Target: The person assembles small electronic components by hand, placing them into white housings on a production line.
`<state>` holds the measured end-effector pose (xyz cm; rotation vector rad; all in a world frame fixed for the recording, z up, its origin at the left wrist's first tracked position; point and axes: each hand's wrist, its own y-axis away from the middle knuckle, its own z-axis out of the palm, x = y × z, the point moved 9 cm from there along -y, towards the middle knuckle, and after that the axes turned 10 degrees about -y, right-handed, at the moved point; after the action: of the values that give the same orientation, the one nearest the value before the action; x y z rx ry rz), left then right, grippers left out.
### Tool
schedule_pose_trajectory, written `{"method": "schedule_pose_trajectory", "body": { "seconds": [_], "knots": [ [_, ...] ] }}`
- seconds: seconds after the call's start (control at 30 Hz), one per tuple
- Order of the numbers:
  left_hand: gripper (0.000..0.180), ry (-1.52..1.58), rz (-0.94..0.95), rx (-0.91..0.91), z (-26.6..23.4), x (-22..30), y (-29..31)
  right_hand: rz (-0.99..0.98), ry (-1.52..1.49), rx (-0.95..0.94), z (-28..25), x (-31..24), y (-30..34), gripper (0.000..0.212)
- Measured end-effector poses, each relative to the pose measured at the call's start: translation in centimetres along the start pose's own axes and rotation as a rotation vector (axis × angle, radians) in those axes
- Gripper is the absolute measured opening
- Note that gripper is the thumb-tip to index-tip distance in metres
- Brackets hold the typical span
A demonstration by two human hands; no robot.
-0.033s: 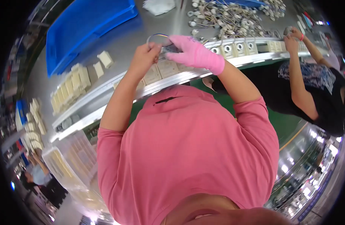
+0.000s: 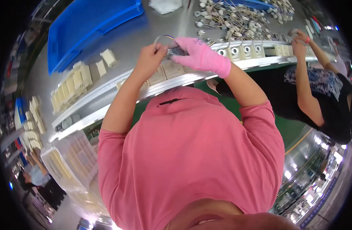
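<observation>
Over the rail at the table's near edge, both my hands meet at a small grey part with thin wires. My bare left hand pinches at its left side, fingers closed near the loop of wires. My right hand, in a pink glove, grips the part from the right between thumb and fingers. Much of the part is hidden by the hands, so its exact kind does not show. Just below them, cream square housings sit in a row along the rail.
Wired small round parts lie in a big pile at the back right. A blue tray is at the back left, with cream housings nearer. To the right, a co-worker's hands work at the rail. A clear bin stands lower left.
The whole view has shifted very slightly. My hands keep the same hold, and nothing is taken up or let go.
</observation>
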<state>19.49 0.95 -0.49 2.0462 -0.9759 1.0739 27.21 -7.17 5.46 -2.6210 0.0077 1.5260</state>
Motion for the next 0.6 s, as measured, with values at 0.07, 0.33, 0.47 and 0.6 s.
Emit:
{"method": "schedule_pose_trajectory", "body": {
  "seconds": [0.07, 0.33, 0.47, 0.6],
  "knots": [
    [0.025, -0.007, 0.017, 0.04, 0.4, -0.1, 1.2, 0.029, 0.1, -0.078, 0.9, -0.8, 0.1, 0.031],
    [0.009, -0.558, 0.457, 0.224, -0.1, 3.1, 4.7, -0.185, 0.656, -0.308, 6.0, 0.0, 0.2, 0.024],
    [0.01, -0.578, 0.466, 0.249, 0.2, 3.4, 5.0, -0.232, 0.686, -0.289, 5.9, 0.0, 0.6, 0.024],
    [0.013, -0.576, 0.42, 0.313, 0.5, 2.9, 5.2, -0.331, 0.616, 0.021, 5.4, -1.0, 2.4, 0.023]
  ]
}}
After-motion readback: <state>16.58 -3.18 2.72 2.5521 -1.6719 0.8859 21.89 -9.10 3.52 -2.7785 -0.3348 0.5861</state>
